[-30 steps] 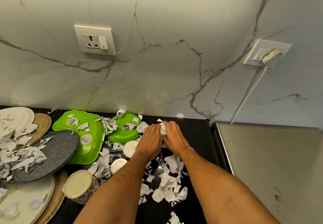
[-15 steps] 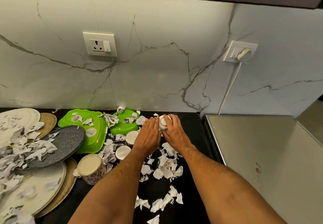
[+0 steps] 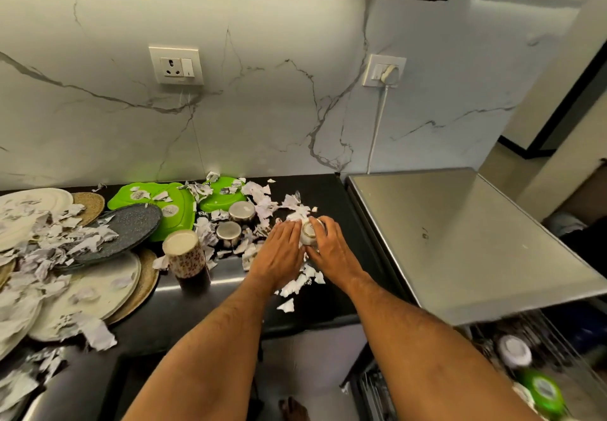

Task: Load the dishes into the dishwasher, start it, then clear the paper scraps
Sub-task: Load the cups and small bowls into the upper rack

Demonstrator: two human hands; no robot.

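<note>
Hands: the left hand (image 3: pixel 279 249) and the right hand (image 3: pixel 331 249) meet over a small white cup with a gold rim (image 3: pixel 308 235); the right hand's fingers curl round the cup, and the left hand lies against its other side with fingers nearly straight.
Cup's place: on the black surface (image 3: pixel 328 197), among torn white paper scraps (image 3: pixel 262 203), near the surface's right end.
Edges: the surface's front edge runs just under the forearms; its right end meets the flat steel top of the dishwasher (image 3: pixel 460 240), which stands slightly higher.
Open room: a bare strip of black surface lies between the hands and the marble wall, and another along the front edge left of the forearms.
Hidden or unclear: the cup's base is covered by the hands; the wire rack (image 3: pixel 542 338) under the steel top is blurred, with a white round thing and a green round thing in it that cannot be made out.
Cut off: the cream round plates (image 3: pixel 92 292) at far left run out of view.
Around: two small steel-lidded cups (image 3: pixel 230 231) stand left of the hands; a flower-patterned tumbler (image 3: pixel 185 254) stands nearer the front; green plastic plates (image 3: pixel 177 207) and a speckled grey plate (image 3: pixel 131 230) lie beyond, strewn with scraps.
In the way: scraps ring the hands on every side.
Wall: a white socket with a plugged-in white cable (image 3: pixel 384 72) sits above the surface's right end.
</note>
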